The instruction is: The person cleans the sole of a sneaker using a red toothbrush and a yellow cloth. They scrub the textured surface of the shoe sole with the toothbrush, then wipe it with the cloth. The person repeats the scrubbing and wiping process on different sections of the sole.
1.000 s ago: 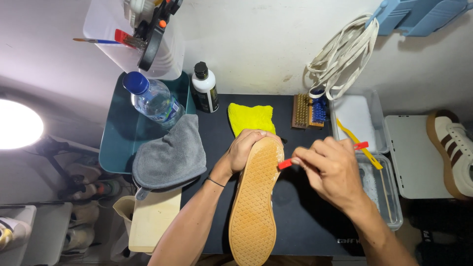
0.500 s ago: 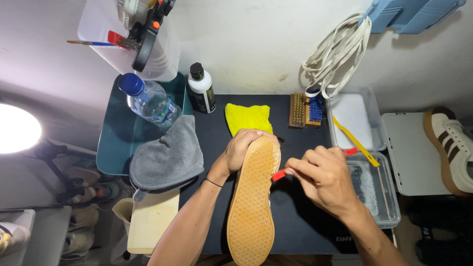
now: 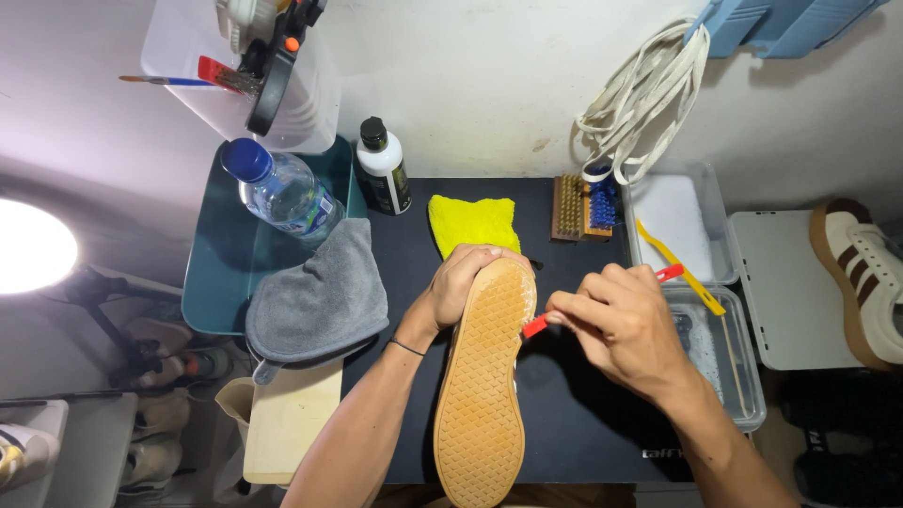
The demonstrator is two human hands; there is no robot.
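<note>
My left hand (image 3: 463, 282) grips the toe end of a shoe (image 3: 482, 381) held sole-up over a black mat (image 3: 574, 423); the tan rubber sole has a waffle pattern. My right hand (image 3: 616, 325) pinches a slim red brush (image 3: 538, 325), whose tip touches the sole's right edge near the toe, while its far end sticks out past my knuckles. A yellow cloth (image 3: 473, 224) lies just beyond the toe.
A grey towel (image 3: 315, 296) drapes over a teal tray (image 3: 212, 282) holding a water bottle (image 3: 277, 193). A black-and-white bottle (image 3: 384, 169), wooden brushes (image 3: 581, 209), white laces (image 3: 640, 103), a clear tub (image 3: 729, 367) with a yellow brush (image 3: 682, 268), and a second shoe (image 3: 861, 282) surround the mat.
My right hand has shifted left and down with the red brush, bringing its tip against the sole's edge. The left hand and shoe stay put.
</note>
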